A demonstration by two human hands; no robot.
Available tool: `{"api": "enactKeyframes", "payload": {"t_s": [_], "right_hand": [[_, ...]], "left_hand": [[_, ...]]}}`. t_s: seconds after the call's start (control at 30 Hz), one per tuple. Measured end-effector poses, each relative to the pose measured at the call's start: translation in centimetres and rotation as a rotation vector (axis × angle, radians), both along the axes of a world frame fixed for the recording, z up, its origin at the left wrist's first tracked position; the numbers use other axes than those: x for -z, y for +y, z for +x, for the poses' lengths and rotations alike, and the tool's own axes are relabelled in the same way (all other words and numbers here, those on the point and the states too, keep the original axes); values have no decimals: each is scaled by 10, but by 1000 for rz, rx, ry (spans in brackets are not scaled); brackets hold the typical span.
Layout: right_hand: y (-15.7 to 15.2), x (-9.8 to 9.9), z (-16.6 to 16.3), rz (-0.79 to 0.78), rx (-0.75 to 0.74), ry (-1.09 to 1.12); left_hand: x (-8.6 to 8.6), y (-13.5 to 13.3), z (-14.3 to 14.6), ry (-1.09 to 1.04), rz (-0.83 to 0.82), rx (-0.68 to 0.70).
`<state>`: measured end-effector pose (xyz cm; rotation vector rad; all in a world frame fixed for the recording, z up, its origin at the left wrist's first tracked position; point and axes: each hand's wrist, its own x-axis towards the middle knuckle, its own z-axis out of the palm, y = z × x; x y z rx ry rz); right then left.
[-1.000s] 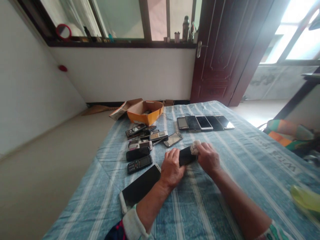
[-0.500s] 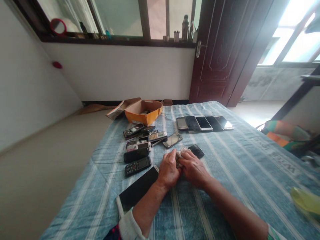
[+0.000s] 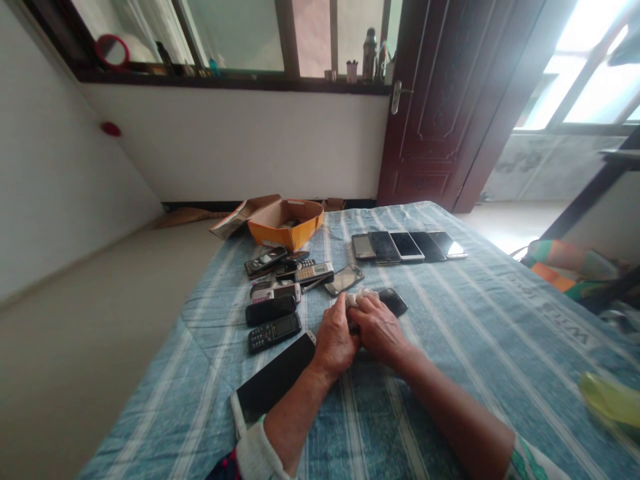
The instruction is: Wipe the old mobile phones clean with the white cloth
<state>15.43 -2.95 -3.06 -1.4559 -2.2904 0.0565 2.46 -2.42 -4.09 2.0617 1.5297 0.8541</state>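
Observation:
My left hand (image 3: 336, 339) is closed around a small item that the fingers of both hands mostly hide. Over it, my right hand (image 3: 377, 327) presses a crumpled white cloth (image 3: 354, 299), its fingers bent. Just beyond the right hand lies a dark phone (image 3: 393, 302) on the bed. A phone with a pale frame (image 3: 345, 280) lies past the fingertips. Beside my left forearm is a large white tablet-like device with a black screen (image 3: 273, 380). To the left, a black keypad phone (image 3: 274, 333) lies below a dark phone (image 3: 271, 310).
A heap of old phones (image 3: 313, 271) lies at the left, before an open orange box (image 3: 285, 235). Several smartphones (image 3: 407, 246) form a row at the far side. Blue striped cloth (image 3: 450, 347) covers the bed. A yellow item (image 3: 610, 400) sits at the right edge.
My right hand has shifted slightly left over the left hand, carrying the white cloth across the held item. The phones on the bed stay in place.

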Motion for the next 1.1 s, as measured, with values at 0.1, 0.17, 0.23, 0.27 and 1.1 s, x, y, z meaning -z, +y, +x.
{"api": "enactKeyframes", "payload": {"t_s": [0.1,0.17,0.23,0.27,1.1], "right_hand": [[8,0,5,-1,81,-41],[13,2,18,-1,175,-51],[16,3,33,-6,282,-48],[16,4,38,-10,327,-45],[-22,8,25,8,194,-91]], "left_hand": [[2,0,0,4,8,-4],[2,0,0,19,16,3],[0,0,1,39,19,9],[0,0,2,48,19,11],[-2,0,2,92,67,19]]}}
